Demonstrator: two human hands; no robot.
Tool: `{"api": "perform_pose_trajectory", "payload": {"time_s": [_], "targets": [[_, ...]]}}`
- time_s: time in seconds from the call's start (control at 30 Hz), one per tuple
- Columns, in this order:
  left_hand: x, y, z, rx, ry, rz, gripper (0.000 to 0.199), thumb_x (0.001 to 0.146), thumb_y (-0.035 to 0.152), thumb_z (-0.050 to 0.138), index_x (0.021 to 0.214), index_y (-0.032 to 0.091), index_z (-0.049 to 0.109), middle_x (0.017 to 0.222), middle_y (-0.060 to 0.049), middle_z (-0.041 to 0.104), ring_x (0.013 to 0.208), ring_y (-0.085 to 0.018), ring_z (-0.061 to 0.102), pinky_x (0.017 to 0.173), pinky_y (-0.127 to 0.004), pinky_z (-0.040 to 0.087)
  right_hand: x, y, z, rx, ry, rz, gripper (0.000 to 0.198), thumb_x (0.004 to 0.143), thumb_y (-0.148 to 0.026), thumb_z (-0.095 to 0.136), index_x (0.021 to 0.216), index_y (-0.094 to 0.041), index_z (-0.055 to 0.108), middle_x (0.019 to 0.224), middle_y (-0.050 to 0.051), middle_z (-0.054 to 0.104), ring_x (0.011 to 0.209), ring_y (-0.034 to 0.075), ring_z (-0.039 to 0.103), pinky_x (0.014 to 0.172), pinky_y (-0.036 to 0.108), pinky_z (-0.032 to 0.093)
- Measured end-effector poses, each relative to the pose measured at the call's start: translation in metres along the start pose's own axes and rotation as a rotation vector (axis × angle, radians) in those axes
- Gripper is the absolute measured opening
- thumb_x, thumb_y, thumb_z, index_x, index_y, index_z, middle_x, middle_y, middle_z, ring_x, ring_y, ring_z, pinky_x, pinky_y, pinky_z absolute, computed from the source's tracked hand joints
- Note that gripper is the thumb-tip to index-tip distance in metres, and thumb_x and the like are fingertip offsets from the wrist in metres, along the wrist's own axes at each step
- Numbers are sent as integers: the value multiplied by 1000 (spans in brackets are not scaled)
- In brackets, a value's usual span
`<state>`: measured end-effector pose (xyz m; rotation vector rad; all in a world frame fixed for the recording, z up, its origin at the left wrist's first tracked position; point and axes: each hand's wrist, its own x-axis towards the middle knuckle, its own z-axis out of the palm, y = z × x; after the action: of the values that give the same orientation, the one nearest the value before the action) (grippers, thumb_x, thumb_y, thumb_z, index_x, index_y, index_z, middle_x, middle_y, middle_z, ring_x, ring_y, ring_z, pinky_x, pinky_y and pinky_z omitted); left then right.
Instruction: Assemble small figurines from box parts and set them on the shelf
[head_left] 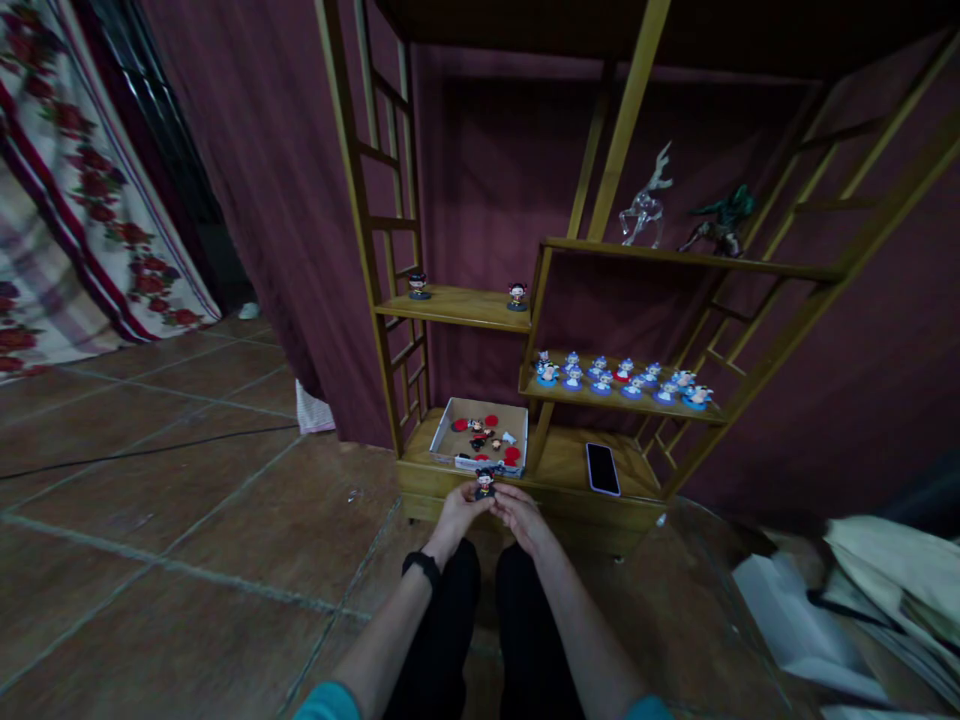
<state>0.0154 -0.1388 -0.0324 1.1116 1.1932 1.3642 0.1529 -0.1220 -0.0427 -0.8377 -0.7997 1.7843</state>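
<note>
A small doll figurine (485, 484) with dark hair buns and a dark base is held upright between my hands, just in front of the shelf. My left hand (459, 512) grips it from the left, and my right hand (519, 510) has its fingers closed at the base's right side. Right behind them, an open cardboard box (442, 437) holds several loose figurine parts and red discs. Two similar figurines stand apart on the small shelf above: one on the left (418, 286), another on the right (517, 296).
Several small blue-and-white figures (601, 382) stand in rows on the right shelf. A phone (602, 468) lies on the bottom board. Higher up are a clear horse-like figure (643, 208) and a dark green figure (724, 220). A white box (799, 620) sits on the floor at right.
</note>
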Motion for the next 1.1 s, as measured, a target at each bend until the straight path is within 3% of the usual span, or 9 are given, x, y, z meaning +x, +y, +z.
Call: {"api": "perform_pose_trajectory", "payload": {"time_s": [0.37,0.6,0.77,1.1], "targets": [[-6,9,1,4,24,-19,48,49,27,78,93,12,66,77,-6,68,66,-15,58,68,-28,45,-1,0,0,12,-10,5,38,55,-27,76,90,-16,65,89,7,69,81,18,64,77,31,49],[-9,20,2,-122,-3,-41,48,46,26,79,90,14,67,91,-9,69,81,-20,63,77,-31,46,-2,0,3,3,-2,0,39,54,-30,77,88,-17,64,84,6,69,74,16,64,70,28,49],[-11,27,4,-200,14,-77,51,43,28,81,90,15,66,87,-9,70,82,-22,63,77,-32,47,-4,-2,5,0,8,3,38,53,-33,77,86,-18,64,75,4,68,66,15,63,63,27,49],[-3,9,-3,-162,6,-71,46,45,32,81,85,14,67,84,-10,69,78,-20,63,74,-31,46,-7,-1,6,7,-35,-22,35,55,-36,76,83,-19,63,73,2,66,65,12,61,63,25,47]]}}
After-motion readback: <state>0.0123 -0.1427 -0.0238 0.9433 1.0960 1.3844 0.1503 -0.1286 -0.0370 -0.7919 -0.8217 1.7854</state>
